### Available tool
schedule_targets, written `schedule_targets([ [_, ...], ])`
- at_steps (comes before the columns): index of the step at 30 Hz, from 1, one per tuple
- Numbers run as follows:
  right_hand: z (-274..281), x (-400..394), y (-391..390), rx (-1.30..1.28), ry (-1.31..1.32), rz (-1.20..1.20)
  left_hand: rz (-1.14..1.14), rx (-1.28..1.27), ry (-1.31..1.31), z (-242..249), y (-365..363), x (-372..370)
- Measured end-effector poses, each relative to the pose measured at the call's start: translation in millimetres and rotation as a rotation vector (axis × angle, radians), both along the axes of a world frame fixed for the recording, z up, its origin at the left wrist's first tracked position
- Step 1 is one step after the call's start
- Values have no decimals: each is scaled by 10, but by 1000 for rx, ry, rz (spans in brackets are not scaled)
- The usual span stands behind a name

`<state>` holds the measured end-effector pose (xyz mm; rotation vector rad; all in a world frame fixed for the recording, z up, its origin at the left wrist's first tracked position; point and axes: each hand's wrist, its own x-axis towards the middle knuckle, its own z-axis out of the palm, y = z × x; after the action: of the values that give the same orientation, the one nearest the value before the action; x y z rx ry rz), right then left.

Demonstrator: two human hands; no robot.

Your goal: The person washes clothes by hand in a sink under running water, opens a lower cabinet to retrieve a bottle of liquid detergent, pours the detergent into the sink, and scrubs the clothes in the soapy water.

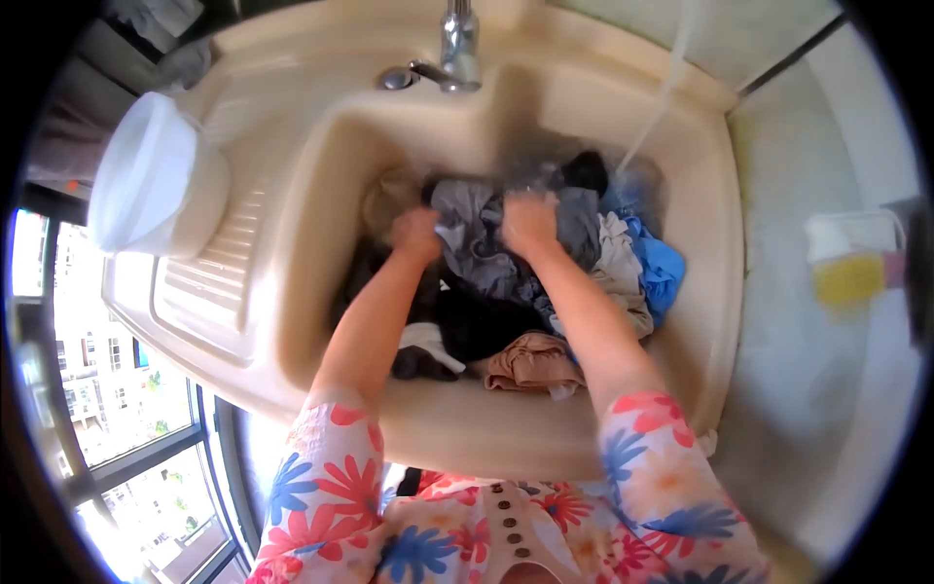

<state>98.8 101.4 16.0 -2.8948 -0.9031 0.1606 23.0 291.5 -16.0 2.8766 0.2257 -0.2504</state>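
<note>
You are standing at the near side of the sink (309, 253), the biggest thing before you, with its ribbed drainboard (216, 277) spreading off to its left. Inside the sink, a heap of dark and pale laundry (482, 321) covers most of the bottom. The white bucket (161, 190) stands on the drainboard, left of the sink's hollow. The grey garment (477, 248), the piece you are working on, lies about the middle of the sink, towards its far side, bunched and creased between your arms. A blue garment (662, 273) lies by the sink's right wall, with a beige garment (621, 282) just beside it, and a folded brown cloth (530, 365) rests against the sink's near wall. The tap (457, 58) rises from the sink's far rim. Your two hands come last: the left hand (416, 234) is curled into a fist at the grey garment's left edge, and the right hand (530, 224) is closed on its right part; blur hides the fingers, so I cannot tell how deep either grip goes. I judge the step in hand to be working this one piece by hand within the sink. The next move, in my judgement, calls for a firm hold on both sides, with the cloth free of the neighbouring pieces, since a bunched garment could drag others along.
</note>
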Motion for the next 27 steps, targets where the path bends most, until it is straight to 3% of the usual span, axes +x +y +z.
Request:
schedule_targets([
  [2, 131, -179, -183, 89, 61, -48, 114, -46, -73, 180, -101, -7],
  [6, 575, -476, -851, 426, 171, -223, -1, -212, 1, 865, -426, -81],
  [8, 721, -519, -1293, 678, 306, -395, -156, -309, -32, 1153, -810, -183],
  [10, 785, -462, -1711, 803, 265, -542, -365, -498, -159, 1325, -1208, -329],
  [12, 969, -302, -1988, 1097, 653, -720, -558, -556, -140, 1454, -1497, -426],
  [15, 1156, -335, -1333, 700, 346, -178, -914, -512, -96, 1655, -1513, -628],
  [16, 1162, -435, -1168, 567, 273, 5, -859, -460, -211, 1645, -1345, -677],
  [18, 876, -773, -963, 206, 190, 106, -746, -332, -436, 1572, -924, -692],
  [19, 733, -940, -861, 38, 142, 173, -606, -197, -341, 1504, -709, -708],
  [21, 540, -1049, -732, 112, 44, 129, -487, 0, -128, 1286, -522, -681],
  [23, 367, -969, -677, 85, 55, 64, -545, 119, 121, 1027, -525, -640],
  [27, -351, -384, -527, -63, 9, -90, -351, -171, 312, 398, -467, -163],
])
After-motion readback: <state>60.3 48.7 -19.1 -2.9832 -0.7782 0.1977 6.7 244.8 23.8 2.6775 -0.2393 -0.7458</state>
